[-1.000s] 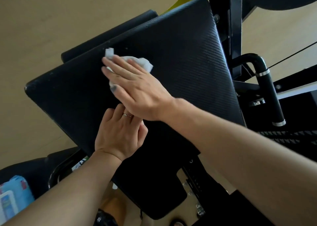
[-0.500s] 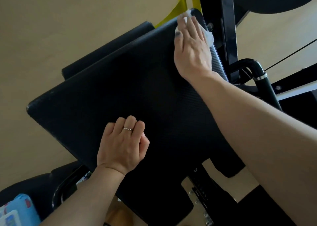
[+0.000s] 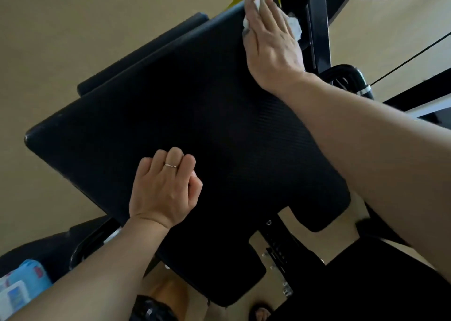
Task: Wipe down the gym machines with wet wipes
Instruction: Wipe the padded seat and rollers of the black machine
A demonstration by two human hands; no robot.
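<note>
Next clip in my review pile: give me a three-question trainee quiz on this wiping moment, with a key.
1. True or false: the right hand presses the white wipe flat on the black pad.
2. Which corner of the pad is the wipe on? A) far corner by the upright frame B) near left corner C) middle
3. Fill in: the left hand, with a ring, rests on the pad with fingers ____.

Key: 1 true; 2 A; 3 curled, holding nothing.
</note>
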